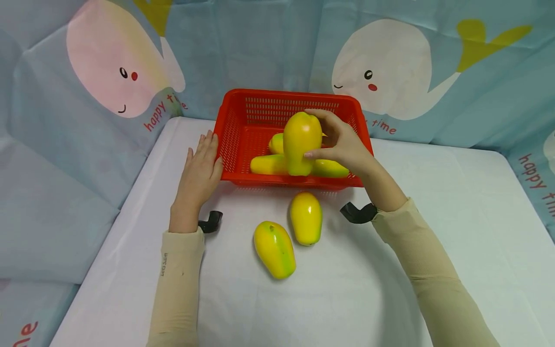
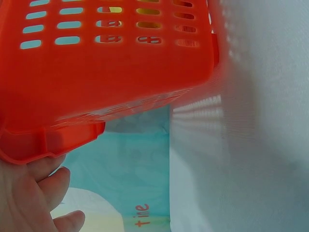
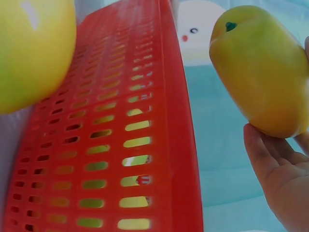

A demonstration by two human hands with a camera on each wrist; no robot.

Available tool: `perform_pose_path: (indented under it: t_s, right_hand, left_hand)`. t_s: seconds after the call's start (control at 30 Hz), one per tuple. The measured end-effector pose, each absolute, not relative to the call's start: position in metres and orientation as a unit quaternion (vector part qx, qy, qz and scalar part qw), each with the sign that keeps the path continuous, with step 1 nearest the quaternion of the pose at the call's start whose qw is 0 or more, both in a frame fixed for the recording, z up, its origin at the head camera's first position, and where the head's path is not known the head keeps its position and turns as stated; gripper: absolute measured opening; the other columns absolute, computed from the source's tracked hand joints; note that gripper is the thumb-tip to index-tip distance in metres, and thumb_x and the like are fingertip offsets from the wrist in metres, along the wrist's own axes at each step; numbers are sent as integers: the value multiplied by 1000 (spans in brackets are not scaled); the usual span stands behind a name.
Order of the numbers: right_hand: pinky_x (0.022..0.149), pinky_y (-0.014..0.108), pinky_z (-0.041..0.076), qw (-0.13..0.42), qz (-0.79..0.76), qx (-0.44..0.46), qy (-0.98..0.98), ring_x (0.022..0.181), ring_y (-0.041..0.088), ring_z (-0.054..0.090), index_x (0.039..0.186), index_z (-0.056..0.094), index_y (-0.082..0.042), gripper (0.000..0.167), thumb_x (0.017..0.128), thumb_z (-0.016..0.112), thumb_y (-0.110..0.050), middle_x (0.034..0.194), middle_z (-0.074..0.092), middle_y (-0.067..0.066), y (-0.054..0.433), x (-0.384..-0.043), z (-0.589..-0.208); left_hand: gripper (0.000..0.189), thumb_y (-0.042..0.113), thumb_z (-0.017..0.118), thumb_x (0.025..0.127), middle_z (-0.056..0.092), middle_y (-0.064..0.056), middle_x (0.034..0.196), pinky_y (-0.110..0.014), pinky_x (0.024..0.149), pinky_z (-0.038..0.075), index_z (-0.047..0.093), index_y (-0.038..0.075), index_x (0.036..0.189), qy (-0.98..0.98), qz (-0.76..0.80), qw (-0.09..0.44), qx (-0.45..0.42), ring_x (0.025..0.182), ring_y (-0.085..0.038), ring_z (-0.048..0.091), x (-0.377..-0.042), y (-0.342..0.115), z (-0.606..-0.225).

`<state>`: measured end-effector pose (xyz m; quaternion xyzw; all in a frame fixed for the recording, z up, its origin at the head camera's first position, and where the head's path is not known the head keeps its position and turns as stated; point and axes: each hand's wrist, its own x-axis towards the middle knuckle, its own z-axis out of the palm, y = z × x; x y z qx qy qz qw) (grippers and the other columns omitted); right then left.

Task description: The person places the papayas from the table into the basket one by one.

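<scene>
Blue whale-print cloth hangs behind a white tabletop. Right hand grips a yellow papaya, held roughly upright over the red basket, which contains other papayas. Left hand, fingers extended, rests against the basket's left side. Two loose papayas lie in front. Step, as judged: transfer at the basket, direction uncertain. Next move likely needs clearance over the rim.

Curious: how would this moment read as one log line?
left hand: touching red basket | right hand: holding yellow fruit above basket | inside basket: more fruit | white table: two fruits
</scene>
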<state>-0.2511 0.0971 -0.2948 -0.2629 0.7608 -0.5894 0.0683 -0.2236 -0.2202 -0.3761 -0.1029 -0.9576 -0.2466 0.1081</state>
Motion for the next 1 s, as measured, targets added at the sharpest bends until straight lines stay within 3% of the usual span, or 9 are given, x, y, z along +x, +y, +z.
perform_pose_path:
  t_s: [1.0]
  right_hand:
    - [93, 32, 45, 78, -546, -224, 803, 112, 19, 48, 142, 37, -13, 75, 78, 76, -16, 132, 46, 3, 37, -320, -274]
  left_hand:
    - [56, 22, 36, 98, 16, -11, 156, -53, 113, 5, 22, 1, 149, -954, -256, 107, -113, 144, -25, 10, -223, -222, -375]
